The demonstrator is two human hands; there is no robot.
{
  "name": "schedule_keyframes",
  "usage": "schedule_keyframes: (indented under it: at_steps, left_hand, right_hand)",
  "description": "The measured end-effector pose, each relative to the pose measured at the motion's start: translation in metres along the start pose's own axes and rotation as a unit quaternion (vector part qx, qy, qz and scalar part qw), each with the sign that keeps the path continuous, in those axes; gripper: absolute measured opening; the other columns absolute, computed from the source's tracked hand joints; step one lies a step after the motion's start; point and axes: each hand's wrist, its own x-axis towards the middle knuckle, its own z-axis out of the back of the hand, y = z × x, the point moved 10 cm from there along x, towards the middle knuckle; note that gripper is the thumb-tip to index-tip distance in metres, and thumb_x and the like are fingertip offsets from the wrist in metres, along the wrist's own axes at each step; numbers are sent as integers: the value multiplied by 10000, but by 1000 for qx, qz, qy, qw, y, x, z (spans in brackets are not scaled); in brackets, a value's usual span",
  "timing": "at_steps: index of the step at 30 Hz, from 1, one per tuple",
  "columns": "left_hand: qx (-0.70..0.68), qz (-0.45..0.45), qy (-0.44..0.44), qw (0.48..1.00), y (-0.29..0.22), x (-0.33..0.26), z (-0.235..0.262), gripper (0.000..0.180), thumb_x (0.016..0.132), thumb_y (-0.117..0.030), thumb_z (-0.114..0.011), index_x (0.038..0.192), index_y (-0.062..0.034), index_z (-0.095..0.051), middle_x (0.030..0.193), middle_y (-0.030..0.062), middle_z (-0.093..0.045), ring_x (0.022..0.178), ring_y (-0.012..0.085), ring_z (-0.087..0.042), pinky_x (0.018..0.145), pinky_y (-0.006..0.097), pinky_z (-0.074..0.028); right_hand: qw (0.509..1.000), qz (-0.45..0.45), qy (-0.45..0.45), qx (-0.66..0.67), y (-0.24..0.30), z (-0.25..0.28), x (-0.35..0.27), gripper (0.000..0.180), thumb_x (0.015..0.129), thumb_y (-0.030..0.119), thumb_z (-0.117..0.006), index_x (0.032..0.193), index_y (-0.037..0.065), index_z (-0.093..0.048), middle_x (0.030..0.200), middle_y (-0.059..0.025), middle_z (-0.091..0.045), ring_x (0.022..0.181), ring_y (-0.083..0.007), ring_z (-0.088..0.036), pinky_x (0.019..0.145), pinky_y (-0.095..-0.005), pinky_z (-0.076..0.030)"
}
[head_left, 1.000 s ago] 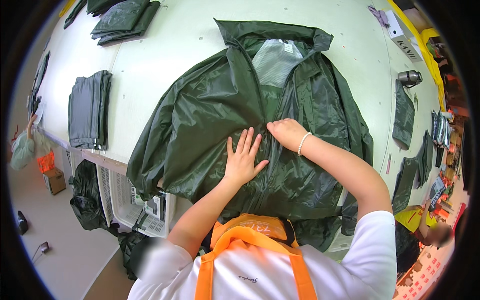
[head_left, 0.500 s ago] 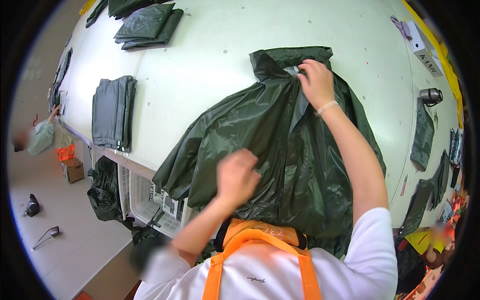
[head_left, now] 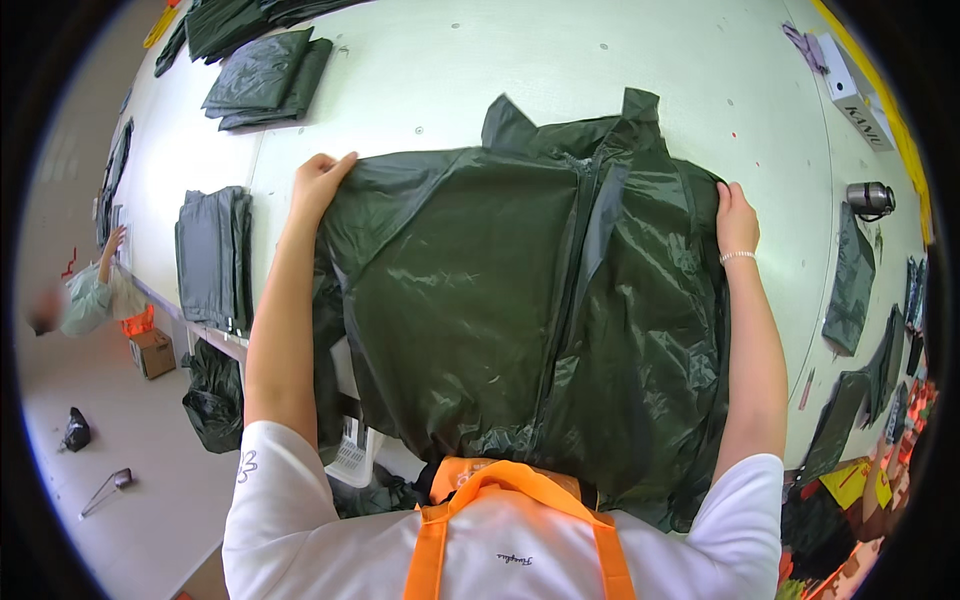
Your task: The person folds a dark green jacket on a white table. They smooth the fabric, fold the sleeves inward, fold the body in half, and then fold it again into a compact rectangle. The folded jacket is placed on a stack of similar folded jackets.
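Note:
A dark green rain jacket [head_left: 455, 290] lies spread on the pale table, its collar away from me and its lower part hanging over the near edge. My left hand [head_left: 322, 182] pinches the jacket at its left shoulder, fingers closed on the cloth. At the opposite shoulder my right hand [head_left: 737, 222], with a pale bracelet on the wrist, is closed on the other side of the jacket. A zip runs down the front between the two hands. The collar's two ends stand up.
Folded dark green garments [head_left: 215, 258] and another folded pile [head_left: 265, 80] lie to the left on the table [head_left: 400, 95]. At the right are a metal flask [head_left: 870, 200], a white box [head_left: 850, 95] and flat green pieces [head_left: 850, 280]. A co-worker [head_left: 88, 295] is at the far left.
My left hand has moved up and outward to the left shoulder. The right hand has left the collar for the right shoulder. The jacket is now pulled wider and flatter.

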Motion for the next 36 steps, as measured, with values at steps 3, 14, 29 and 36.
schedule_keyframes:
  at_steps: [3,14,29,36]
  left_hand:
    - [151,-144,60,976,-59,27,-70,618,787,-576,-599,789,35,-693,694,154,-659,663,255,-628,692,358,-487]
    - [35,-224,-9,974,-234,9,-235,378,759,-384,-695,702,-33,-568,670,101,-593,651,262,-576,619,375,-448]
    - [115,-373,7,921,-190,-188,-241,557,739,-48,-582,1262,59,-423,1360,200,-396,1269,358,-368,1046,479,-292]
    - [117,-367,82,919,-156,-219,-271,734,795,-409,-611,1349,15,-384,1455,185,-295,1370,316,-236,1098,522,-170]
  right_hand:
    - [988,108,-81,-71,-11,-30,37,334,918,337,-473,970,43,-623,849,-200,-649,863,-367,-614,752,-449,-463]
    - [995,-6,22,96,64,-56,76,342,864,308,-549,936,-3,-671,959,-196,-655,912,-347,-616,808,-425,-469]
    - [926,283,-52,243,201,-26,-49,206,797,80,-552,976,8,-624,1000,-144,-623,960,-310,-552,843,-395,-455]
    - [938,327,107,51,186,-56,-47,91,740,73,-608,799,23,-655,971,-141,-557,932,-323,-567,818,-403,-466]
